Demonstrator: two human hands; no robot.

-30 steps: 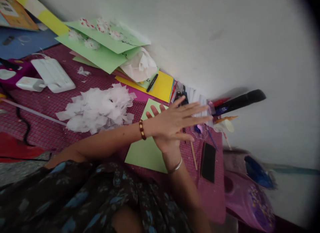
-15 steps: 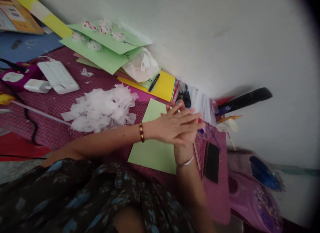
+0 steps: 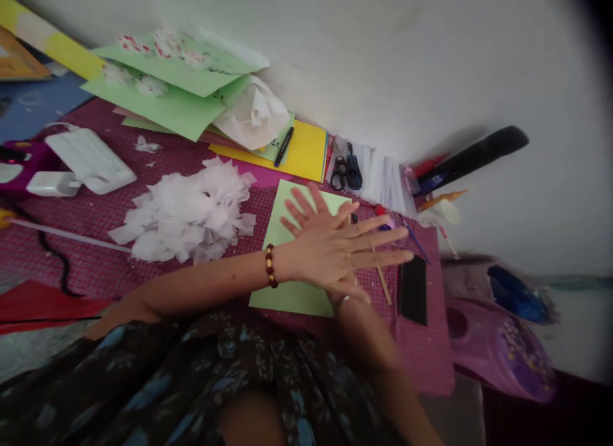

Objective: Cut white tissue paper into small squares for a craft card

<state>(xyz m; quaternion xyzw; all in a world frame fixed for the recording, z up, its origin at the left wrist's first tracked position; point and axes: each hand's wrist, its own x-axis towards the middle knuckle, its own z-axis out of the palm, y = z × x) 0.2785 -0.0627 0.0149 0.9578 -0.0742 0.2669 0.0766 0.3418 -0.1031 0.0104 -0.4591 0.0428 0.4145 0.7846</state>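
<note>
1. Head view: the left hand lies flat across the right hand, palm against palm. The fingers of both are straight and spread, and they hold nothing.
2. The light green sheet lies directly under both hands on the pink mat. Its long axis runs away from the body towards the wall.
3. The white paper pile is to the left. The scissors lie beyond the sheet.
</note>
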